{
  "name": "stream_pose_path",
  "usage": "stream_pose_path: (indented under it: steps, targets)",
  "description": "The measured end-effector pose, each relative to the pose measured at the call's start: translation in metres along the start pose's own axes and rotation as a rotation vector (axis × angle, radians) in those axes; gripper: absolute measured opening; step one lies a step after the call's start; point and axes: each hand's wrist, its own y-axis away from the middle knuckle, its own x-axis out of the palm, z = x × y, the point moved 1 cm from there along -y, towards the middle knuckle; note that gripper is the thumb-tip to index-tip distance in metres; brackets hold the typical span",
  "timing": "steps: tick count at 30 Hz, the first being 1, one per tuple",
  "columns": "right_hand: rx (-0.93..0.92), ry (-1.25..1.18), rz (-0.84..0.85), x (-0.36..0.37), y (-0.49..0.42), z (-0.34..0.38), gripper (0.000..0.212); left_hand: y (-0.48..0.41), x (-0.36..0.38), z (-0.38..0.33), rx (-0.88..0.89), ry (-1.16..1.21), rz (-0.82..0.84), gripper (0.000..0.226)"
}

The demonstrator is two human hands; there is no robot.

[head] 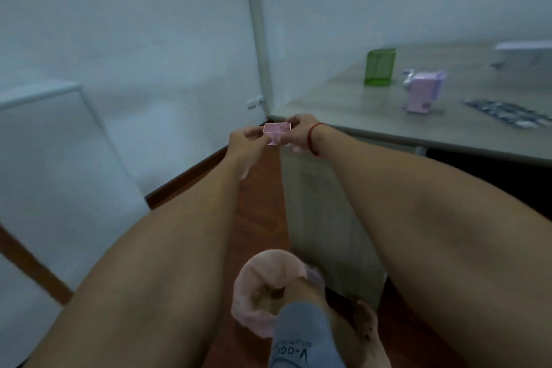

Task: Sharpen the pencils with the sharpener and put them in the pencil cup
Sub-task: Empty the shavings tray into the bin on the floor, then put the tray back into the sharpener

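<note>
Both of my hands hold a small pink shavings tray (276, 131) out in front of me, off the left end of the desk. My left hand (245, 140) pinches its left side and my right hand (301, 131), with a red wrist string, grips its right side. On the desk (343, 104) stands the lilac pencil sharpener (422, 91), and a green mesh pencil cup (379, 66) stands behind it to the left. A row of dark pencils (507, 113) lies at the desk's right edge of view, blurred.
A bin lined with a pink bag (263, 287) stands on the wooden floor below my arms, next to my feet. White walls and a corner pipe rise behind. A white cabinet (44, 143) stands at the left. A white paper-like thing (522, 48) lies at the desk's far right.
</note>
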Motion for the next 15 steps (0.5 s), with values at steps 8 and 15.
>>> stream_pose_path:
  steps: [8,15]
  targets:
    - [0.036,0.073,-0.238,-0.136,0.068,0.013,0.064,0.025,0.104,-0.083,0.175,-0.021,0.210,0.043]
    - [0.081,0.103,-0.417,-0.206,0.097,-0.022,0.047,0.042,0.194,-0.105,0.238,-0.026,0.372,0.024]
